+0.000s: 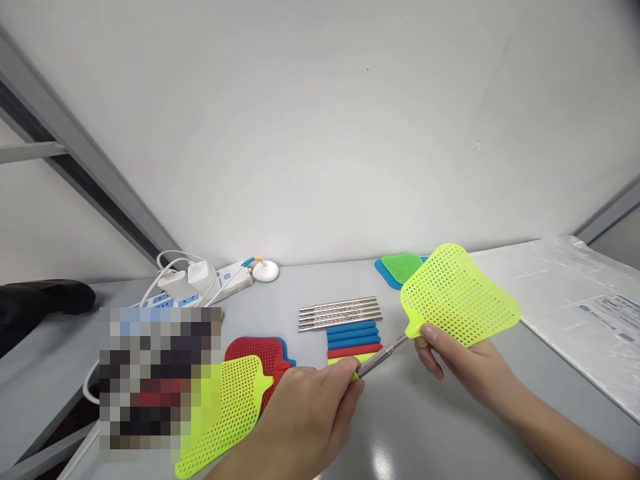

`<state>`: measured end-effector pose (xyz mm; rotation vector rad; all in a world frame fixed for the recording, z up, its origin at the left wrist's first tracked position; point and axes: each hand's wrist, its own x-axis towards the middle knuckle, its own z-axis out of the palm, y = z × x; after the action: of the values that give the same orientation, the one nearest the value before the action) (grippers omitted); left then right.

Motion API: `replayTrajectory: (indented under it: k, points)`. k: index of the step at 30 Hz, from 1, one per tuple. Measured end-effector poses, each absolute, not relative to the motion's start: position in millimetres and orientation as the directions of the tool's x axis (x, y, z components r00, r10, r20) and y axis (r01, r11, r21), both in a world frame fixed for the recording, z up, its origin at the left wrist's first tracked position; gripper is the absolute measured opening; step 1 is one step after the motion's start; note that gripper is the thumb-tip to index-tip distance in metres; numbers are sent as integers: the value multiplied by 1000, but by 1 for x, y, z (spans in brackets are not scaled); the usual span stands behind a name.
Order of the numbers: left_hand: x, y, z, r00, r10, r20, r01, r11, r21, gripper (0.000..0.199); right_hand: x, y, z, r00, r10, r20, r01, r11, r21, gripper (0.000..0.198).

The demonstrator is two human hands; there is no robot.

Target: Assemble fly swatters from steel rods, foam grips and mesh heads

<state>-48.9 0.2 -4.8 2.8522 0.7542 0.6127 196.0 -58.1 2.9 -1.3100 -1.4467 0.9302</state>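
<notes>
A yellow-green fly swatter (460, 293) with a perforated, leaf-shaped head and a metal rod is held slantwise over the table. My left hand (315, 407) is wrapped round its handle end, mostly hiding the grip. With thumb and fingers, my right hand (470, 363) pinches the base of the head near the rod. Behind my left hand lie several blue grip sleeves (353, 333), a red sleeve (353, 351) and a yellow-green one. Several metal rods (340, 313) lie side by side just beyond. Left of my left hand are a yellow-green swatter head (230, 407) and a red head (257, 353) over a blue one.
At the back, a green swatter head (403, 267) rests on a blue one (387, 275). A power strip (230, 283) with white plugs and cables stands at back left, beside a round white device (265, 271). A plastic-wrapped white panel (565, 300) covers the right side.
</notes>
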Motion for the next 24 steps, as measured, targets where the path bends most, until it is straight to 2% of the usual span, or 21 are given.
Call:
replayTrajectory:
  k: [6,8,10,12,15,17,19,21,22,24]
  points:
    - [-48,-1,-1,803,558,207,497,-820,284,20,191,-59,6,6,994,107,295,101,-950,50]
    - [-49,-2,2,805,574,150,500,-793,348,24,191,-59,4,-10,996,87,271,87,-959,50]
    - [-50,-4,8,799,597,68,505,-728,464,30,195,-59,0,-21,997,72,244,74,-967,48]
    - [-50,-5,16,776,626,-76,516,-560,648,36,201,-60,-6,-31,997,63,212,69,-975,46]
    - [-50,-6,24,772,567,-286,422,-122,898,42,210,-62,-14,-70,996,52,170,63,-984,46]
    - [-49,-6,23,817,470,-335,286,175,942,43,214,-62,-18,-99,995,33,145,47,-988,46]
    - [-49,-5,20,858,376,-349,196,388,900,42,215,-63,-21,-110,994,17,122,31,-992,45]
    - [-48,-5,17,876,323,-357,175,476,862,41,215,-64,-25,-90,996,3,106,13,-994,44]
    - [-48,-6,17,873,334,-356,180,458,871,41,214,-65,-27,-73,997,-2,101,6,-995,44]
    - [-49,-7,20,840,416,-348,223,320,921,42,213,-67,-32,-44,999,-5,91,-1,-996,42]
